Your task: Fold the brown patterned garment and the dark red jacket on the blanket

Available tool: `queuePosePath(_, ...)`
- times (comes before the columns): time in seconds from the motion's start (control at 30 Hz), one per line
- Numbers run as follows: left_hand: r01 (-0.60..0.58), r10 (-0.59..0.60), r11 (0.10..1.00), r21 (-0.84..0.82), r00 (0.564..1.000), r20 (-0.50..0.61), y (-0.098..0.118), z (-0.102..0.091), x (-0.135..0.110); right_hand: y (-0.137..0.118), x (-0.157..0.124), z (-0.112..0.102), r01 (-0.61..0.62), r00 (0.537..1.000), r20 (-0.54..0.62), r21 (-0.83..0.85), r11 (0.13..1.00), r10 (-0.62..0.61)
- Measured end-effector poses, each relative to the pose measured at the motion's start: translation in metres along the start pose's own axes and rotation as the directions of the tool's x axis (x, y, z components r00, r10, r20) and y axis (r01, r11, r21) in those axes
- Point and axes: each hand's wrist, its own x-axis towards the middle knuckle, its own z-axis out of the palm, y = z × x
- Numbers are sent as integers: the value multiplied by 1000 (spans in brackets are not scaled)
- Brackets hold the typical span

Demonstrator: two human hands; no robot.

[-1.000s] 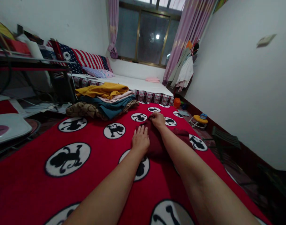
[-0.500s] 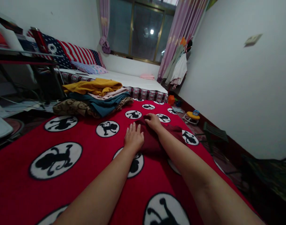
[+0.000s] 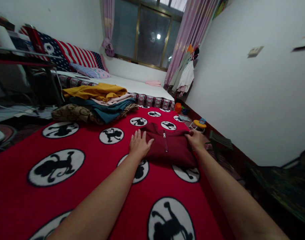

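Note:
A folded maroon garment (image 3: 177, 150) with a short zipper (image 3: 165, 141) lies on the red blanket (image 3: 92, 190), which has black figures in white circles. My left hand (image 3: 139, 144) rests flat on the garment's left edge, fingers spread. At the garment's upper right corner, my right hand (image 3: 195, 139) pinches the cloth between thumb and fingers.
Beyond the hands to the left is a stack of folded clothes (image 3: 99, 103), a mustard one on top. A white-covered bed (image 3: 132, 85) runs below the window. Along the right wall stand a yellow stool (image 3: 200, 124) and a dark folding stool (image 3: 220, 140).
My right hand has moved right from the garment's upper left part to its right corner, uncovering the zipper. My left hand stays flat at the left edge. The view has shifted slightly right.

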Motion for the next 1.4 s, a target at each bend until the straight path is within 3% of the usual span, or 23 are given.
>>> queuePosePath(0.07, 7, -7, 1000, 11, 1000, 1, 0, 0, 0, 1, 0, 4, -26, 998, -55, -13, 1000, 25)
queuePosePath(0.23, 35, -35, 999, 14, 999, -1, 1, 0, 1, 13, -14, 20, -57, 998, 8, -84, 995, 58)
queuePosePath(0.33, 104, -104, 995, 5, 994, -31, 2, -2, -1, 18, -22, 15, -60, 998, 21, -94, 994, 62)
queuePosePath(0.47, 165, -164, 986, -2, 979, -122, 4, -10, -6, 15, -27, -1, -42, 981, 183, -114, 993, 63)
queuePosePath(0.6, 123, -124, 992, -15, 981, -151, 6, -18, -9, 4, -31, -10, 25, 942, 336, -81, 996, 3)
queuePosePath(0.67, 97, -100, 995, -30, 985, -137, 5, -18, -8, -3, -35, -12, 48, 937, 349, -42, 998, -31)
queuePosePath(0.97, -71, 36, 976, -207, 985, -167, 2, -15, -4, -25, -59, -12, 143, 977, 139, 136, 980, -162)
queuePosePath(1.2, -174, 129, 897, -406, 982, -137, -1, -12, -3, -20, -49, -33, 314, 940, -11, 418, 852, -342)
queuePosePath(1.3, -269, 199, 832, -486, 961, -192, 3, -24, 22, -23, -24, -44, 339, 932, -59, 487, 805, -357)
queuePosePath(1.4, -357, 237, 811, -463, 925, -297, 19, -52, 75, -33, 27, -53, 374, 927, -170, 470, 800, -333)
